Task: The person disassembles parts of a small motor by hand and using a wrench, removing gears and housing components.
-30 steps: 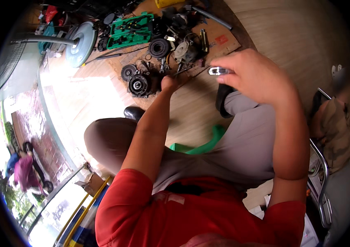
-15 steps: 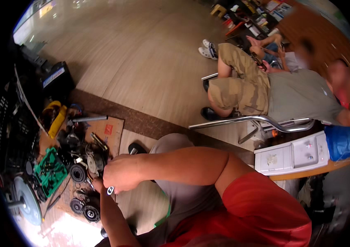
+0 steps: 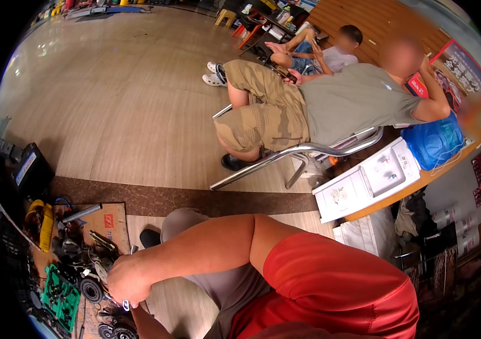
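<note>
Head view. Pale wood-look floor spreads up and away from the right hand, crossed by a dark brown strip nearer to it. Right hand is low at the left of the view, its fingers curled and clamped on a metal tool; the tool's bright end shows just below the fist, the rest is mostly covered. Left forearm rises beneath the right hand; left hand is hidden behind it, so its grip cannot be told.

Cardboard sheet lies above and left of the right hand, carrying a cluster of metal parts. Black ringed wheel sits just left of the fist; green tool case lies open farther left. Dark round parts are below the fist. Grey tube and yellow object lie farther up and left.

Well apart, up and right of the hand: seated person in camouflage shorts, chrome chair frame, white dispenser, blue plastic bag. Second person sits beyond, partly covered.
</note>
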A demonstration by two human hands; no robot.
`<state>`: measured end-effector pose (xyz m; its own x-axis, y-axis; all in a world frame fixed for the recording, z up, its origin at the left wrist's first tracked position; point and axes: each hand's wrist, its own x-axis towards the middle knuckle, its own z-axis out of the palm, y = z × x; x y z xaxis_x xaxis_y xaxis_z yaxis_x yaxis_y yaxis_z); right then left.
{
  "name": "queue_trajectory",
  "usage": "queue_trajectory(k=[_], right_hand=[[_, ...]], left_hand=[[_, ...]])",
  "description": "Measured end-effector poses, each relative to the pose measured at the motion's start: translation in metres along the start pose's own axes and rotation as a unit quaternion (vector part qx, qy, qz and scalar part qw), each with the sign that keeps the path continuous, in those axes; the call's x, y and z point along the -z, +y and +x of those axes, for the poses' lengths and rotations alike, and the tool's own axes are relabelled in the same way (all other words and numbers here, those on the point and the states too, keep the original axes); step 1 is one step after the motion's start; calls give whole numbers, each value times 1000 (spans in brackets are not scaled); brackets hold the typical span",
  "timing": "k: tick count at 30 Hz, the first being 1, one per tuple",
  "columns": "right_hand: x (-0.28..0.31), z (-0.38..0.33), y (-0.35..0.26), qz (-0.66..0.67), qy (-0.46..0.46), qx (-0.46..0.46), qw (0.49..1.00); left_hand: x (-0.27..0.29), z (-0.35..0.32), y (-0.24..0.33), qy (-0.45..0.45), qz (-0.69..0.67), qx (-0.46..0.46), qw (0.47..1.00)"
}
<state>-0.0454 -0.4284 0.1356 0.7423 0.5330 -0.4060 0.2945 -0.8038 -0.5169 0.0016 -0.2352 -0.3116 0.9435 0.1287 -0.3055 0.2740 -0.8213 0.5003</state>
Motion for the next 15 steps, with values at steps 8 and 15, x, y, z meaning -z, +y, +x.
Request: queue_trajectory(k=[8, 15], right_hand=[[9, -4, 4, -12, -13, -18, 1000], [13, -5, 5, -3, -15, 8, 1000]], left_hand=[[5, -9, -2, 6, -8, 2, 1000], [14, -18, -11, 12, -19, 6, 1000]])
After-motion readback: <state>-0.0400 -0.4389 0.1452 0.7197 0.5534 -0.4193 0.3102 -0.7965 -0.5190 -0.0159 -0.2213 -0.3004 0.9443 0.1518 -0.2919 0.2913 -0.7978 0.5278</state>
